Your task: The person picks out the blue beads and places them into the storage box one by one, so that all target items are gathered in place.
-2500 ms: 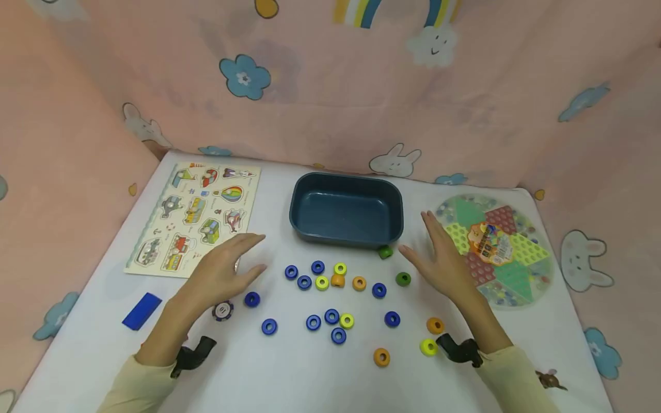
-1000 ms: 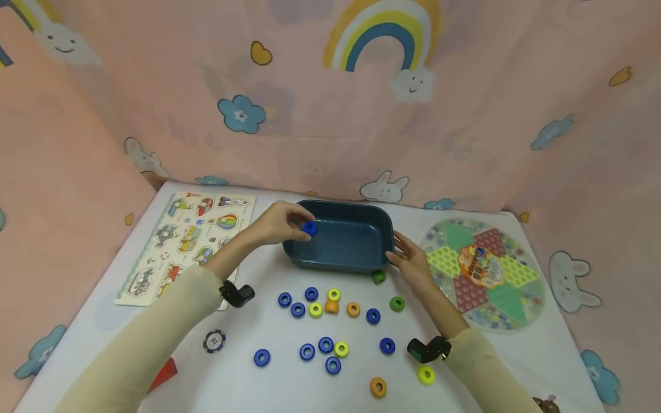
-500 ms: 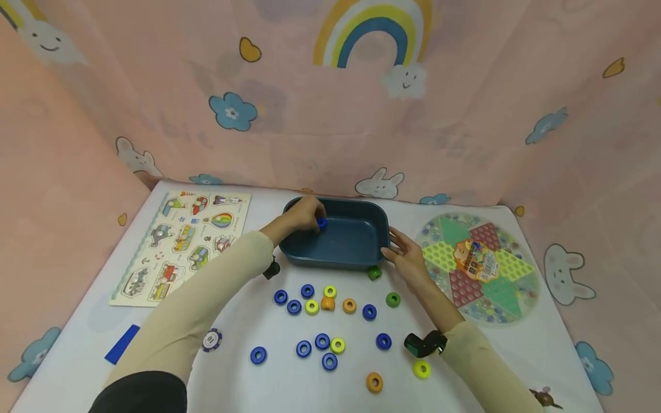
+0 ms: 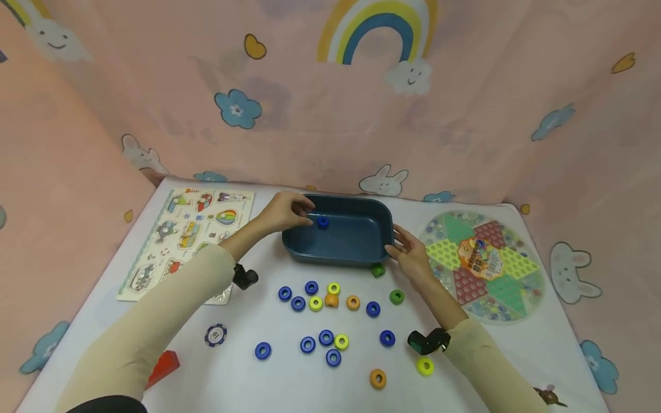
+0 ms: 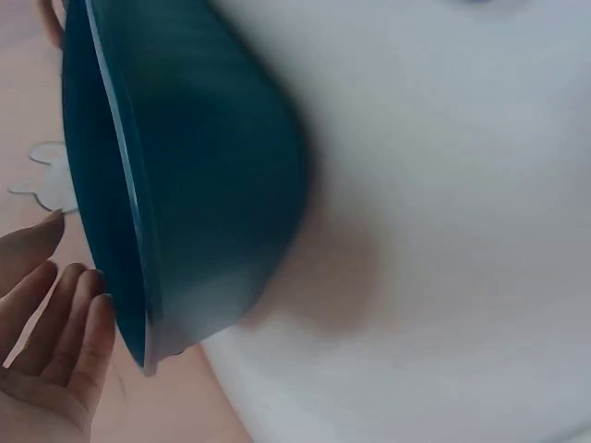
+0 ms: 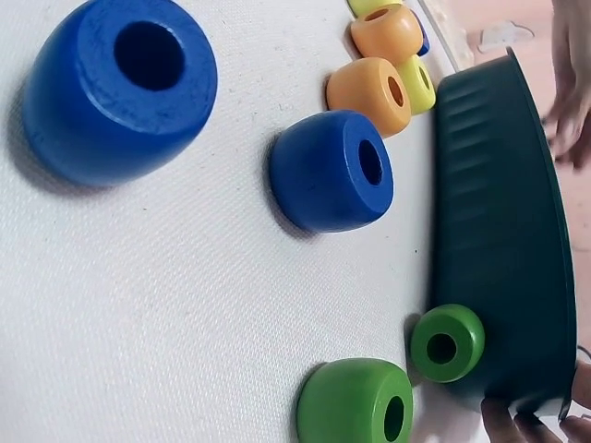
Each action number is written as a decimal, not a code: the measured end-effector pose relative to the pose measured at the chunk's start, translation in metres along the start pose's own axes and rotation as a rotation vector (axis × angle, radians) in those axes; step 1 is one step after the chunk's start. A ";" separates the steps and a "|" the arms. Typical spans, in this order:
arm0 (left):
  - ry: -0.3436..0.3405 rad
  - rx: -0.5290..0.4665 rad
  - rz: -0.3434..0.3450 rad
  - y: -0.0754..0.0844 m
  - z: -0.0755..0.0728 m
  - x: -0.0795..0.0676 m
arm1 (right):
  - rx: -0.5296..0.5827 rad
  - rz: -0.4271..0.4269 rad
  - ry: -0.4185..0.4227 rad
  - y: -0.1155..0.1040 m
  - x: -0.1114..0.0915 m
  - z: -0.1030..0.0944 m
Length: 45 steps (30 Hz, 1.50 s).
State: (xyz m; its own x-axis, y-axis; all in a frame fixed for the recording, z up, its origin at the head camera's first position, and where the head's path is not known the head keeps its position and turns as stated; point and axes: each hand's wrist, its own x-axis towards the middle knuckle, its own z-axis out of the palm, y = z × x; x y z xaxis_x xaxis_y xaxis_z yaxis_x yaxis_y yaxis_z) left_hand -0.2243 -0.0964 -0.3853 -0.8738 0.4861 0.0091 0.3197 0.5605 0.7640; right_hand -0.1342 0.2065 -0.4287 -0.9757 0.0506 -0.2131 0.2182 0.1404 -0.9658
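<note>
A dark teal plastic basin (image 4: 341, 257) stands at the back middle of the table. One blue bead (image 4: 322, 222) lies inside it, near the left end. My left hand (image 4: 283, 215) hovers over the basin's left rim, fingers loosely extended and holding nothing; the left wrist view shows the fingers apart from the bead. My right hand (image 4: 410, 257) holds the basin's right end, thumb near the front corner and fingers along the side. In the right wrist view a green bead (image 6: 448, 343) sits against the basin's outer wall, close to those fingertips.
Several blue, yellow, orange and green beads (image 4: 373, 309) lie scattered in front of the basin. A picture puzzle board (image 4: 155, 246) is at the left, a round patterned game board (image 4: 482, 264) at the right. A poker chip (image 4: 215, 335) and a red block (image 4: 164, 367) lie front left.
My left hand picked up a blue bead from the left, carried it into the basin, released it and drew back to the rim. My right hand moved onto the basin's right end.
</note>
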 end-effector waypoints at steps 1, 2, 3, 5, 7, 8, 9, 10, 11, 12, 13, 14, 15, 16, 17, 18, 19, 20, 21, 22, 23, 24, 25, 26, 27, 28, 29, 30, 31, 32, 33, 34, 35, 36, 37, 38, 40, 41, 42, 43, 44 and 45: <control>0.012 -0.014 0.012 0.000 -0.002 -0.008 | 0.000 -0.002 0.005 0.000 0.000 -0.001; 0.020 -0.030 0.027 0.000 -0.004 -0.018 | 0.000 -0.003 0.007 -0.001 0.000 -0.002; 0.027 -0.047 0.034 0.001 -0.005 -0.027 | -0.002 -0.005 0.010 -0.001 0.001 -0.002; 0.035 -0.079 0.052 0.001 -0.005 -0.046 | -0.001 -0.008 0.012 -0.002 0.000 -0.004; 0.041 -0.105 0.062 0.000 -0.004 -0.066 | -0.002 -0.007 0.012 -0.002 0.000 -0.005; 0.043 -0.114 0.061 0.000 -0.002 -0.075 | -0.003 -0.003 0.012 -0.002 0.000 -0.006; 0.044 -0.120 0.055 -0.001 0.001 -0.084 | -0.001 0.000 0.013 -0.002 -0.001 -0.006; 0.043 -0.122 0.052 -0.003 0.004 -0.093 | 0.002 0.002 0.012 -0.002 -0.001 -0.006; 0.038 -0.130 0.043 -0.004 0.008 -0.102 | 0.002 0.004 0.014 -0.002 -0.002 -0.007; 0.034 -0.130 0.035 -0.007 0.013 -0.110 | 0.002 0.004 0.012 -0.002 -0.002 -0.007; 0.029 -0.129 0.028 -0.010 0.019 -0.117 | 0.002 0.007 0.017 -0.001 -0.002 -0.007; 0.026 -0.131 0.023 -0.014 0.025 -0.124 | 0.004 0.005 0.017 -0.001 -0.002 -0.007; 0.027 -0.127 0.024 -0.018 0.032 -0.130 | 0.005 0.002 0.018 0.000 -0.002 -0.007; 0.030 -0.127 0.025 -0.021 0.039 -0.135 | 0.005 0.000 0.019 0.000 -0.002 -0.008; 0.035 -0.131 0.026 -0.023 0.045 -0.139 | 0.007 -0.001 0.021 0.000 -0.002 -0.008; 0.040 -0.129 0.030 -0.026 0.050 -0.142 | 0.007 -0.001 0.021 0.001 -0.002 -0.008; 0.047 -0.131 0.033 -0.027 0.055 -0.144 | 0.006 0.000 0.024 0.001 -0.002 -0.009; 0.053 -0.127 0.032 -0.029 0.059 -0.146 | 0.006 0.003 0.025 0.001 -0.002 -0.009; 0.056 -0.126 0.029 -0.030 0.062 -0.147 | 0.008 0.007 0.025 0.002 -0.002 -0.009; 0.056 -0.125 0.019 -0.031 0.064 -0.148 | 0.009 0.012 0.024 0.002 -0.003 -0.008; 0.059 -0.123 0.011 -0.032 0.066 -0.149 | 0.009 0.016 0.024 0.003 -0.003 -0.008; 0.061 -0.117 0.004 -0.033 0.067 -0.150 | 0.012 0.019 0.022 0.004 -0.003 -0.008; 0.065 -0.114 0.000 -0.035 0.068 -0.151 | 0.014 0.021 0.021 0.005 -0.003 -0.007; 0.068 -0.110 -0.001 -0.036 0.069 -0.151 | 0.020 0.021 0.019 0.005 -0.003 -0.006; 0.071 -0.110 -0.001 -0.037 0.069 -0.152 | 0.027 0.017 0.018 0.006 -0.004 -0.005; 0.075 -0.111 0.001 -0.038 0.069 -0.153 | 0.029 0.011 0.018 0.006 -0.004 -0.004; 0.078 -0.113 0.003 -0.039 0.068 -0.153 | 0.032 0.005 0.019 0.006 -0.004 -0.003; 0.079 -0.113 0.006 -0.039 0.068 -0.154 | 0.037 -0.004 0.015 0.006 -0.004 -0.003; 0.080 -0.111 0.009 -0.040 0.067 -0.154 | 0.039 -0.009 0.017 0.006 -0.004 -0.002; 0.080 -0.108 0.013 -0.040 0.066 -0.154 | 0.041 -0.017 0.015 0.006 -0.004 -0.002; 0.078 -0.105 0.014 -0.040 0.065 -0.155 | 0.041 -0.021 0.014 0.005 -0.004 -0.001; 0.075 -0.101 0.014 -0.039 0.064 -0.155 | 0.040 -0.021 0.012 0.005 -0.004 -0.001; 0.070 -0.098 0.015 -0.038 0.061 -0.155 | 0.040 -0.022 0.010 0.005 -0.004 0.000; 0.063 -0.102 0.009 -0.036 0.059 -0.155 | 0.039 -0.022 0.007 0.005 -0.004 0.000; 0.056 -0.105 0.002 -0.033 0.055 -0.155 | 0.038 -0.021 0.008 0.005 -0.004 0.000; 0.047 -0.113 -0.006 -0.030 0.052 -0.153 | 0.032 -0.022 0.003 0.005 -0.004 0.001; 0.029 -0.124 -0.014 -0.021 0.043 -0.148 | 0.031 -0.025 0.002 0.005 -0.003 0.001; 0.021 -0.133 -0.014 -0.016 0.038 -0.144 | 0.030 -0.028 0.001 0.005 -0.003 0.001; 0.018 -0.138 -0.012 -0.011 0.034 -0.140 | 0.030 -0.030 0.000 0.005 -0.003 0.001; 0.018 -0.136 0.000 -0.007 0.029 -0.134 | 0.032 -0.033 -0.001 0.005 -0.003 0.001; 0.019 -0.135 0.012 -0.002 0.025 -0.128 | 0.029 -0.032 -0.003 0.005 -0.003 0.001; 0.023 -0.128 0.026 0.002 0.022 -0.121 | 0.032 -0.030 -0.005 0.005 -0.002 0.002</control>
State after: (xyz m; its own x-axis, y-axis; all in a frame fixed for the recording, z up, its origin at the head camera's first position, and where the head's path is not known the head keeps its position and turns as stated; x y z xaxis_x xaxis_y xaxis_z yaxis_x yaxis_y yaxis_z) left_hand -0.1101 -0.1398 -0.3992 -0.8748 0.4825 0.0436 0.2939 0.4570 0.8395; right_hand -0.1308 0.2055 -0.4328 -0.9819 0.0415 -0.1847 0.1882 0.1102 -0.9759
